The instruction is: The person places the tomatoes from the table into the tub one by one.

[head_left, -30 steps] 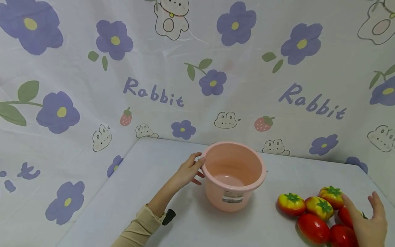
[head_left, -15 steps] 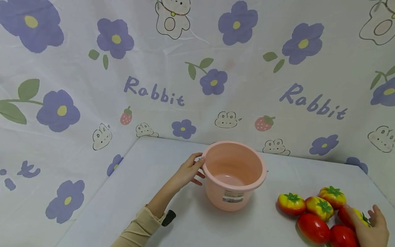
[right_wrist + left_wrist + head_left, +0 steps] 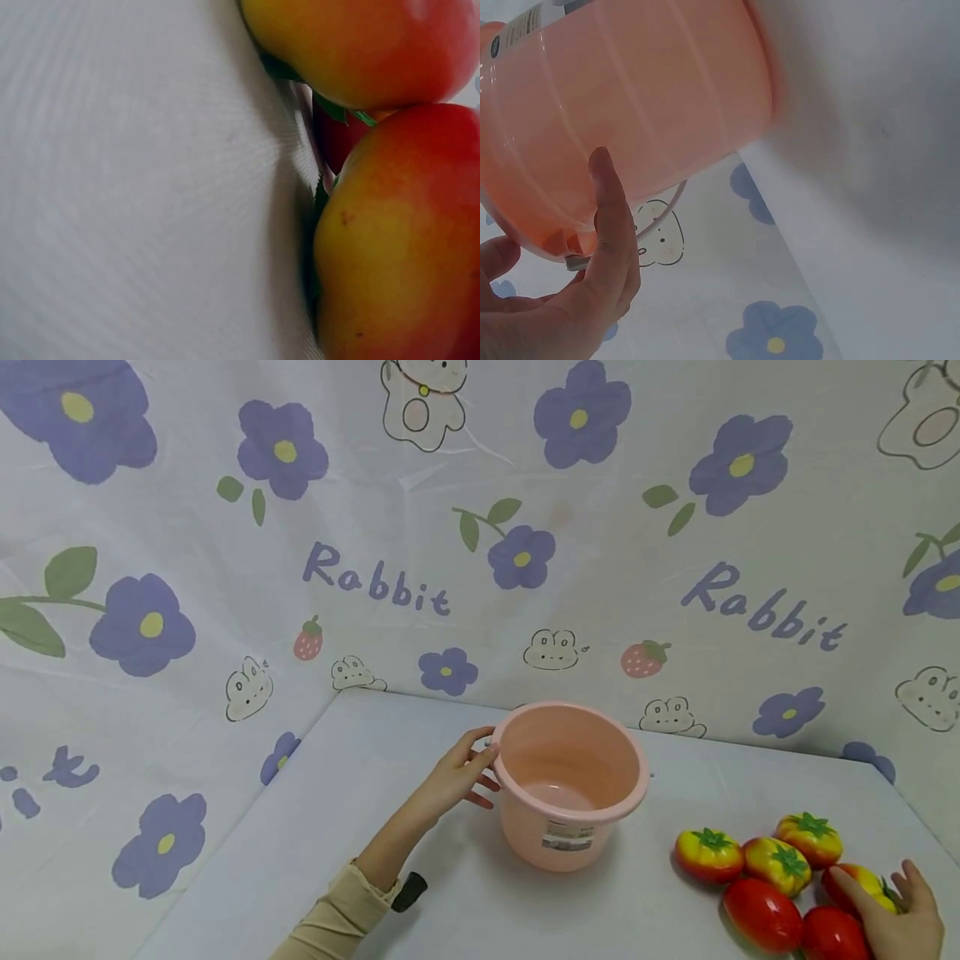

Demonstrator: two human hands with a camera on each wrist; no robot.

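A pink plastic bucket (image 3: 570, 793) stands upright and empty on the white table (image 3: 420, 868). My left hand (image 3: 459, 774) cups its left side just under the rim. In the left wrist view my thumb (image 3: 611, 217) lies along the bucket (image 3: 645, 90) wall. At the table's right front lie several toy tomatoes (image 3: 777, 863). My right hand (image 3: 896, 914) grips the rightmost yellow-red tomato (image 3: 866, 878), fingers on both its sides. The right wrist view shows only two tomatoes (image 3: 397, 247) up close.
Two all-red tomatoes (image 3: 759, 914) lie nearest me, and the yellow-red ones (image 3: 708, 853) sit behind them. A flower-printed cloth (image 3: 375, 585) hangs behind and to the left of the table. The table's right edge runs close to the tomatoes.
My right hand has come down from hovering open over the tomatoes and has closed round the rightmost one. The left hand and the bucket have stayed put.
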